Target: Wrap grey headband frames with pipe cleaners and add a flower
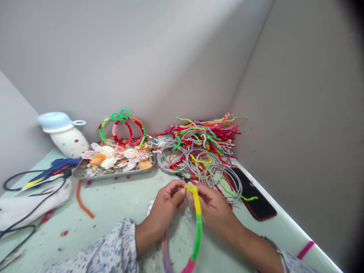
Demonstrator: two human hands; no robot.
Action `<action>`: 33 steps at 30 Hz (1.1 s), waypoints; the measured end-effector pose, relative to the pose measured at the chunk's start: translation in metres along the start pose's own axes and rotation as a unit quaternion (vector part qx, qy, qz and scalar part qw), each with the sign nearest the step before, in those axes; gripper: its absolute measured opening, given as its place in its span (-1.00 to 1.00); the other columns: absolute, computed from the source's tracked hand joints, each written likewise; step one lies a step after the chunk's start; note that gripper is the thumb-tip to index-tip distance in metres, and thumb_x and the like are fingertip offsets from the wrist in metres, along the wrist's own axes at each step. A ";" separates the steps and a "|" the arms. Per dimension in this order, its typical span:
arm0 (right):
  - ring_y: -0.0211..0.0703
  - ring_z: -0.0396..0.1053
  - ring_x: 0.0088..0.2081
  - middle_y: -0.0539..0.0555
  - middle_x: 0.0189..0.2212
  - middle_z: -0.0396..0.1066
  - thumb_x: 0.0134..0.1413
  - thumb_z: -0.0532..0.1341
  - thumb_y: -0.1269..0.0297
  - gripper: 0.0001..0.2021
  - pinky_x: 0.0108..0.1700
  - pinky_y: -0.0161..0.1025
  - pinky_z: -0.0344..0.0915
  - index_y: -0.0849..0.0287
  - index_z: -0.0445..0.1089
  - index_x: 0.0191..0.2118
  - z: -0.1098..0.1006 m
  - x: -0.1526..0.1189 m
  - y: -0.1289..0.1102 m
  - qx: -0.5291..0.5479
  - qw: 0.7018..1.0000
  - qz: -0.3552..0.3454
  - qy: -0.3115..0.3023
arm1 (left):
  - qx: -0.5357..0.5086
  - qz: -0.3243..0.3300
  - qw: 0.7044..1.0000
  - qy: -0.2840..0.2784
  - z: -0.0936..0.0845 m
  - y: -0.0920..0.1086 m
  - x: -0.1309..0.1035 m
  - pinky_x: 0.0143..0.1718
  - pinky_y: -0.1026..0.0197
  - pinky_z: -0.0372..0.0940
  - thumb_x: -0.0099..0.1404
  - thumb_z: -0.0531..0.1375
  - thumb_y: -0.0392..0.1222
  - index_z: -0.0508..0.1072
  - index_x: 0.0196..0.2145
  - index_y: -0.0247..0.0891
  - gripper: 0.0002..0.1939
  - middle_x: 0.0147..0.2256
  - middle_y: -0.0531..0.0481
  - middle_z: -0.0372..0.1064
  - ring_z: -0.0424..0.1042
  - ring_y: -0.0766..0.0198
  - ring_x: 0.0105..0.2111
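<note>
Between my hands is a hoop wrapped in pipe cleaner (198, 231), banded yellow, green, pink and purple, its lower part hanging toward me. My left hand (167, 201) is closed, thumb and fingertips pinching the yellow pipe cleaner end (187, 188) at the top of the hoop. My right hand (212, 204) is closed around the hoop's yellow section from the right; some of its fingers are hidden behind the hoop. Just beyond my hands lie coils of grey wire (199, 167) with loose pipe cleaners among them.
A metal tray (113, 175) of shells (108, 157) carries finished-looking fuzzy hoops (143, 132). Behind the wire is a pile of coloured pipe cleaners (204, 132). A phone (256, 197) lies at right, a white bottle (68, 138) and black cables (36, 212) at left. Grey walls enclose the table.
</note>
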State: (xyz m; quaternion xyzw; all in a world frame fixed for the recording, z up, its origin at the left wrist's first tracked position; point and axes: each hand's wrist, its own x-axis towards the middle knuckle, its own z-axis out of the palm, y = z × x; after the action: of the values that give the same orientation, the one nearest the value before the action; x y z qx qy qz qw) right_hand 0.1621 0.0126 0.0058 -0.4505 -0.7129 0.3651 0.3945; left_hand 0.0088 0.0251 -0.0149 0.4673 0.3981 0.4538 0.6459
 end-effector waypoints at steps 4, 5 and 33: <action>-0.24 0.33 -0.35 0.03 -0.41 0.37 0.21 0.09 0.34 -0.84 -0.30 -0.30 0.29 0.15 0.42 -0.27 0.000 -0.009 -0.010 -0.087 0.983 -0.161 -0.006 | -0.067 -0.017 0.998 0.004 0.003 0.001 -0.001 -0.52 0.36 0.01 0.13 0.24 -0.23 0.39 -0.32 -0.30 -0.86 -0.50 0.12 0.23 0.11 0.45 -0.56; -0.22 0.35 -0.31 0.05 -0.36 0.40 0.21 0.09 0.37 -0.83 -0.26 -0.29 0.31 0.14 0.41 -0.19 0.000 -0.010 -0.011 -0.108 0.974 -0.199 -0.001 | -0.077 -0.020 0.997 0.004 0.004 0.001 -0.001 -0.52 0.36 0.02 0.12 0.24 -0.25 0.39 -0.33 -0.30 -0.86 -0.51 0.12 0.22 0.11 0.45 -0.56; -0.12 0.32 -0.17 0.11 -0.21 0.33 0.00 0.12 0.52 -0.80 -0.20 -0.22 0.32 0.14 0.28 -0.23 -0.006 0.000 0.010 -0.152 0.976 -0.157 0.014 | -0.125 -0.129 0.979 -0.096 0.008 0.003 -0.007 -0.61 0.32 -0.17 0.12 0.27 -0.08 0.37 -0.38 -0.31 -0.75 -0.64 0.17 0.09 0.00 0.50 -0.67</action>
State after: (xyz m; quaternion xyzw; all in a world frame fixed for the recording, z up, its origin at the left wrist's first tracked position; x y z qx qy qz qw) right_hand 0.1710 0.0169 -0.0001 -0.3927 -0.8161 0.1800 0.3839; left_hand 0.0142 0.0165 -0.0096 0.3694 0.3311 0.3655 0.7876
